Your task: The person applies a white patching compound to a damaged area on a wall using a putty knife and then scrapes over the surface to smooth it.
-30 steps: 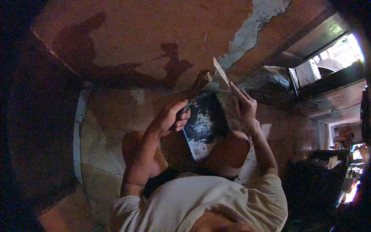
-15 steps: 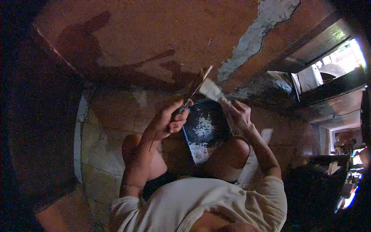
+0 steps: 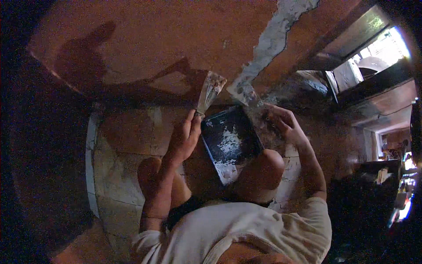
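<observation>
My left hand (image 3: pixel 187 135) is closed round the handle of a putty knife (image 3: pixel 208 93), its wide blade pointing up and smeared with pale filler. In my right hand (image 3: pixel 286 123) is a second putty knife (image 3: pixel 247 97), its blade angled toward the wall at the lower end of a grey filled strip (image 3: pixel 269 46). The two blades are apart. Below and between my hands lies a dark rectangular tray (image 3: pixel 209 152) with white filler (image 3: pixel 229 141) spread over its middle and more at the near corner.
A reddish-brown wall (image 3: pixel 167 39) rises ahead. My bent knees (image 3: pixel 269 165) flank the tray on the tiled floor (image 3: pixel 118 176). To the right are a ledge with a bright opening (image 3: pixel 387 48) and dark clutter farther back.
The blades, close together before, have separated. My left hand has moved slightly left and turned its blade face into view; my right hand has shifted right, its blade now by the grey strip.
</observation>
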Demonstrator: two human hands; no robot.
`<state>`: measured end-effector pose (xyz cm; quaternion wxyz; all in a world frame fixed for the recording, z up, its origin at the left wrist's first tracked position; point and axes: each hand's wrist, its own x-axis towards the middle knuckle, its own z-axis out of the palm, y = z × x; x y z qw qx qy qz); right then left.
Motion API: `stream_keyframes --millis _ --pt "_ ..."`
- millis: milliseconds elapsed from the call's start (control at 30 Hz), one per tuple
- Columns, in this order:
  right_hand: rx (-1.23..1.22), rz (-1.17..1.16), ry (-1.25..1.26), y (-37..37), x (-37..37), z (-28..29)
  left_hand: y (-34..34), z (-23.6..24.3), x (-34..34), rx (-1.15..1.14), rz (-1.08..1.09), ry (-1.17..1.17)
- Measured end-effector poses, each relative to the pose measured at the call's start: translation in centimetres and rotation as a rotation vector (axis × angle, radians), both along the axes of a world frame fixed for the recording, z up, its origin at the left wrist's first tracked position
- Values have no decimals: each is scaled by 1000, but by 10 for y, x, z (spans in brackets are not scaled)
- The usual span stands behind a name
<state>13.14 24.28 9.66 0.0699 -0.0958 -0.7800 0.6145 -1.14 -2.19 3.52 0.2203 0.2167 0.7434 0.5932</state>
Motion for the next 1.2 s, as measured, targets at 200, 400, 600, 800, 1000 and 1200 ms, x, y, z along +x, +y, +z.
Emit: stream_keyframes --millis 200,400,600,800,1000,1200 --pt "74 55 54 -15 -12 25 -2 29 4 3 -44 -127" --pt "872 -105 383 -19 -33 -21 -5 42 8 177 -226 -677" --pt "853 -44 411 -49 -54 -12 -5 37 7 326 -397 -929" --pt "707 -87 201 -31 -46 -50 -8 34 2 456 -378 -946" --pt "817 63 185 -35 -31 -37 -15 21 -5 462 -331 -972" --pt "674 -15 -22 56 8 -132 -10 31 1 443 -331 -949"
